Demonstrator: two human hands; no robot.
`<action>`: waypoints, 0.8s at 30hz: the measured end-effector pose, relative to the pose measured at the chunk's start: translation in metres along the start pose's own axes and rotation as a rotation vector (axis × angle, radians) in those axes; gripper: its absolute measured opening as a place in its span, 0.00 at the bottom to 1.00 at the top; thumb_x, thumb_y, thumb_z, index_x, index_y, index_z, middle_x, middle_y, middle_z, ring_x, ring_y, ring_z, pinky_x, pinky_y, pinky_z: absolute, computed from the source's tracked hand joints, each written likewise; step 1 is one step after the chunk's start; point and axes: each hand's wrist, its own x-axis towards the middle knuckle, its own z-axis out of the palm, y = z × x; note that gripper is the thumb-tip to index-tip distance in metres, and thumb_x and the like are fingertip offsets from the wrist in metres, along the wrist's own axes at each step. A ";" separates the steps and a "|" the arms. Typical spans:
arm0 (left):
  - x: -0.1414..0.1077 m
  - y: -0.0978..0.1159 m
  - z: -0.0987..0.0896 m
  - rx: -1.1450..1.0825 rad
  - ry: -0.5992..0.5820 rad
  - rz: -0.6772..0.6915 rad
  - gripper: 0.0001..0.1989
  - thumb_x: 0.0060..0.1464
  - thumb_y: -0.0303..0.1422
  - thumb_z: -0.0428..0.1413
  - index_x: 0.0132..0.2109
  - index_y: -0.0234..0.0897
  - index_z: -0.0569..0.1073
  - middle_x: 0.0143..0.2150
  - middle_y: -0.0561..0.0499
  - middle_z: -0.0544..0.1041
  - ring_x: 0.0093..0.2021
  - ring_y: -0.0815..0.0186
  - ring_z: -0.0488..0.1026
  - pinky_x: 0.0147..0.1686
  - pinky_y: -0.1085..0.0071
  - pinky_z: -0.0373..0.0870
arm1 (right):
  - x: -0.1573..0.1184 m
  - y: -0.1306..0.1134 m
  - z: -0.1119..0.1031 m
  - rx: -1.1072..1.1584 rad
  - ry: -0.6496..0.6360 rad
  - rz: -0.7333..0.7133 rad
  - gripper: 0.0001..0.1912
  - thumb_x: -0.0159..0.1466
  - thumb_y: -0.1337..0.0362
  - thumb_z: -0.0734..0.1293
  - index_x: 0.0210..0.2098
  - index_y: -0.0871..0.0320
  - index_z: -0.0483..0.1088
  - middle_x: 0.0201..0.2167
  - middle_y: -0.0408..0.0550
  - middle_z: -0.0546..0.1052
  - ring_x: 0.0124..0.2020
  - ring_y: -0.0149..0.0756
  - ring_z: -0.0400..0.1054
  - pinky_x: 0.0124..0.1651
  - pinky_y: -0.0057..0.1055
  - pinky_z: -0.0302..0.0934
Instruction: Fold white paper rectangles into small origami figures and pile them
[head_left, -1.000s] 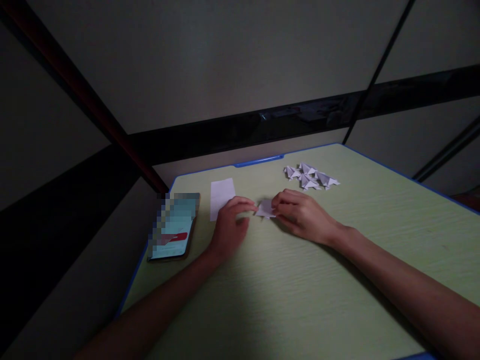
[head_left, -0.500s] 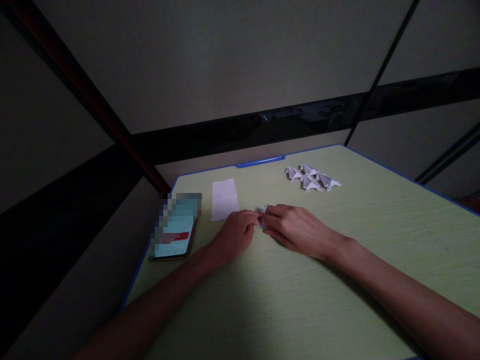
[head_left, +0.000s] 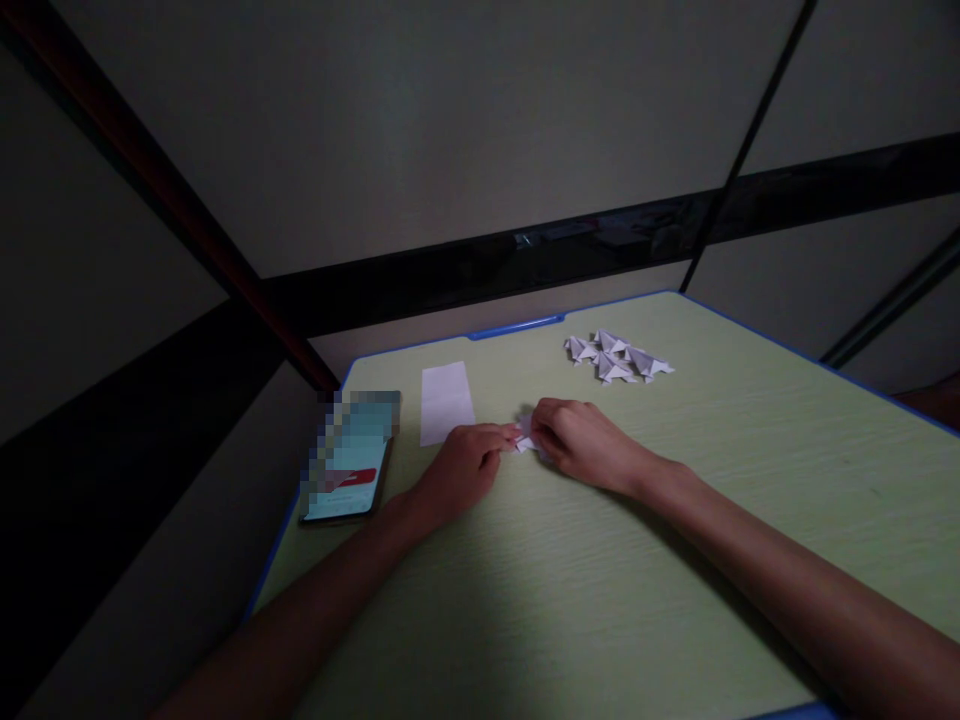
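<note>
A small folded white paper [head_left: 524, 436] lies on the table between my two hands, partly hidden by fingers. My left hand [head_left: 472, 462] reaches in from the left, its fingertips pressed on the paper's left edge. From the right, my right hand [head_left: 581, 440] has its fingers curled and closed on the paper's other side. Just beyond my left hand is a flat white sheet of paper [head_left: 445, 400]. Several folded paper figures [head_left: 615, 358] sit grouped farther back, right of the middle.
On the left of the pale green table [head_left: 675, 620] lies a phone [head_left: 351, 460] with its screen lit and partly blurred. The table has a blue rim, with a blue bar [head_left: 517, 327] at its far edge. Behind it stands a panelled wall [head_left: 465, 130] with a dark glossy band.
My right hand has shifted its grip, its fingers curling more, and more of the folded paper shows between the hands. My left hand stays at the paper. The whole view has shifted slightly.
</note>
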 end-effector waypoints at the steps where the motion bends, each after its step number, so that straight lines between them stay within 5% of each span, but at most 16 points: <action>1: -0.001 -0.001 0.000 0.009 0.004 0.012 0.16 0.43 0.17 0.44 0.33 0.31 0.74 0.39 0.43 0.76 0.41 0.67 0.72 0.44 0.67 0.67 | 0.000 0.000 0.000 0.016 0.002 -0.008 0.08 0.56 0.72 0.56 0.25 0.63 0.65 0.24 0.49 0.68 0.24 0.29 0.59 0.28 0.26 0.47; 10: -0.003 -0.001 -0.005 0.171 -0.122 0.176 0.17 0.45 0.17 0.42 0.37 0.29 0.72 0.43 0.40 0.73 0.45 0.65 0.68 0.45 0.65 0.66 | -0.001 0.004 0.004 0.123 0.011 -0.074 0.05 0.56 0.72 0.57 0.26 0.63 0.63 0.25 0.48 0.66 0.25 0.29 0.58 0.30 0.24 0.52; 16: -0.004 0.000 -0.007 0.116 -0.129 0.087 0.19 0.47 0.17 0.41 0.44 0.29 0.68 0.44 0.43 0.71 0.45 0.67 0.66 0.47 0.67 0.63 | -0.002 0.004 0.004 0.142 0.017 -0.079 0.05 0.56 0.72 0.57 0.26 0.63 0.63 0.26 0.48 0.66 0.26 0.29 0.59 0.31 0.24 0.53; 24: -0.001 0.008 -0.012 0.166 -0.323 0.128 0.18 0.51 0.20 0.41 0.47 0.35 0.66 0.45 0.46 0.67 0.46 0.66 0.61 0.46 0.68 0.60 | 0.000 0.008 0.003 0.194 0.014 -0.069 0.06 0.56 0.72 0.58 0.25 0.64 0.64 0.24 0.47 0.67 0.24 0.29 0.59 0.29 0.24 0.53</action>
